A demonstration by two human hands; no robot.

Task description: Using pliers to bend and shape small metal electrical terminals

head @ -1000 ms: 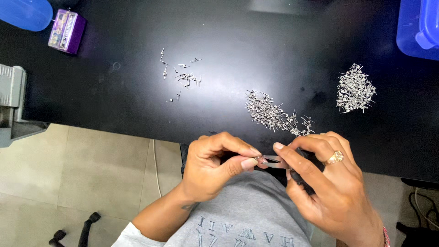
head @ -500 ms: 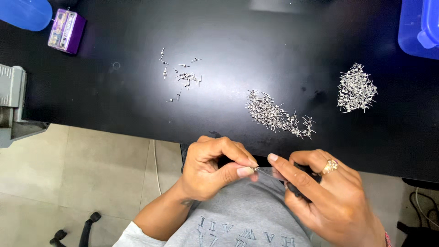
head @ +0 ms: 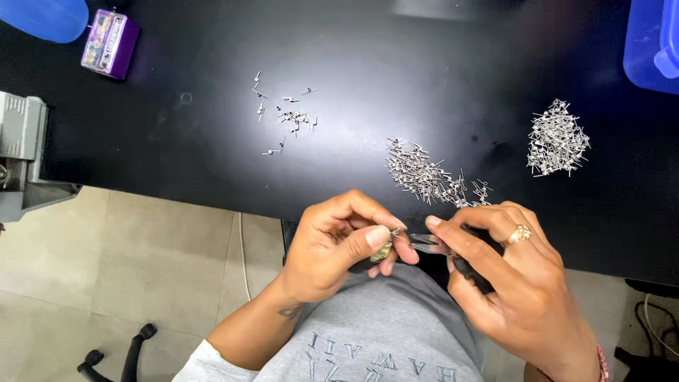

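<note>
A small pin (head: 395,232) was pinched by the left hand (head: 338,249); pliers (head: 433,244), gripped by the right hand (head: 511,283), were best closed squarely on it.

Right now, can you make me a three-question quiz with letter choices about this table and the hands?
1. Where is the purple box?
A. far left corner of the black table
B. beside the right hand
C. on the floor

2. How many heaps of small metal pieces lie on the table?
A. one
B. three
C. six

3. What is the left hand doing?
A. lying flat and open
B. pinching a tiny metal piece
C. holding a cup

Answers:
1 A, it sits at the table's top left.
2 B, a scattered bunch, a middle heap and a right heap.
3 B, thumb and fingers close on the piece, meeting the pliers in the right hand.
</note>
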